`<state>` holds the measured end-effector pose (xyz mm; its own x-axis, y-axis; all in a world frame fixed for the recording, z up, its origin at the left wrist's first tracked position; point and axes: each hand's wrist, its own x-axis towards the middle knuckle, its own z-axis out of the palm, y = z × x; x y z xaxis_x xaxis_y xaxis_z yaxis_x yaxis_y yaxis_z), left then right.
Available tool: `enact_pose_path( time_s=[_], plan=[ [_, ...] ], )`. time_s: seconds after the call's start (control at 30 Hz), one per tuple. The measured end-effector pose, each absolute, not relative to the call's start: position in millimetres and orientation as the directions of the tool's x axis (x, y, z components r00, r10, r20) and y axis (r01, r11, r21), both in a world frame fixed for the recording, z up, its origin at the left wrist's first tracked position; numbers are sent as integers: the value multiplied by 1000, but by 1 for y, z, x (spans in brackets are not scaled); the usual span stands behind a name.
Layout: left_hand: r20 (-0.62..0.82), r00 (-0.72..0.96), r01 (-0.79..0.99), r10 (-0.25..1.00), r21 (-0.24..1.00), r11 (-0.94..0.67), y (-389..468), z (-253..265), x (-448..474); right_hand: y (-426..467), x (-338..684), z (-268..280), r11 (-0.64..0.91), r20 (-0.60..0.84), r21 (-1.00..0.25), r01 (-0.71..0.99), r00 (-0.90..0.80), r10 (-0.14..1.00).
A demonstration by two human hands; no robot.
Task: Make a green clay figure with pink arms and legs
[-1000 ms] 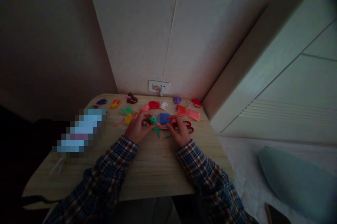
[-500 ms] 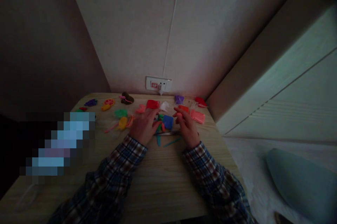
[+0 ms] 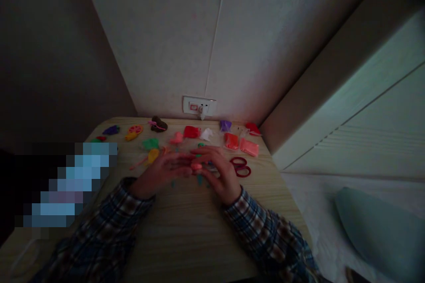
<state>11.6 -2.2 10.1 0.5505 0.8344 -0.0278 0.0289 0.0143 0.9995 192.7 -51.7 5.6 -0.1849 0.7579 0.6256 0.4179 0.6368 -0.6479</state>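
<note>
Between the fingertips of my right hand is a small rounded lump of coral-pink modelling clay. My left hand reaches in from the left, its fingers stretched out and somewhat blurred, the tips close beside the lump; whether they touch it I cannot tell. Below and behind the hands, partly hidden, lie green clay and blue-green tools. Red-handled scissors lie right of my right hand, their blades mostly covered by it.
Along the back of the wooden table lie packets of red clay, orange clay, pink clay and purple clay. Yellow clay and several shaped pieces sit left. A pixelated bright object stands at the left edge.
My right hand has moved left with the pink lump, uncovering the scissors' handles. My left hand has shifted left and slightly down, and its fingers now point toward the lump.
</note>
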Motion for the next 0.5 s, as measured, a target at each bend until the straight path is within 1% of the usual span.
enact_pose_path(
  time_s=[0.03, 0.1, 0.23, 0.4, 0.5],
  plan=[
    [-39, 548, 7, 836, 999, 42, -4, 8, 12, -54, 189, 7, 661, 648, -600, 450, -212, 732],
    [-27, 534, 1, 845, 1000, 32, -8, 5, 14, -56, 185, 8, 668, 671, -547, 505, -213, 710],
    [0, 517, 20, 856, 1000, -12, -9, 6, 17, -58, 185, 3, 650, 695, -506, 567, -178, 697],
    [-3, 503, 20, 864, 1000, -7, -8, 2, 18, -58, 186, -1, 660, 694, -467, 588, -219, 686],
    [-23, 507, 35, 862, 999, 6, -9, -1, 18, -59, 186, -1, 679, 712, -417, 604, -247, 657]
  ],
)
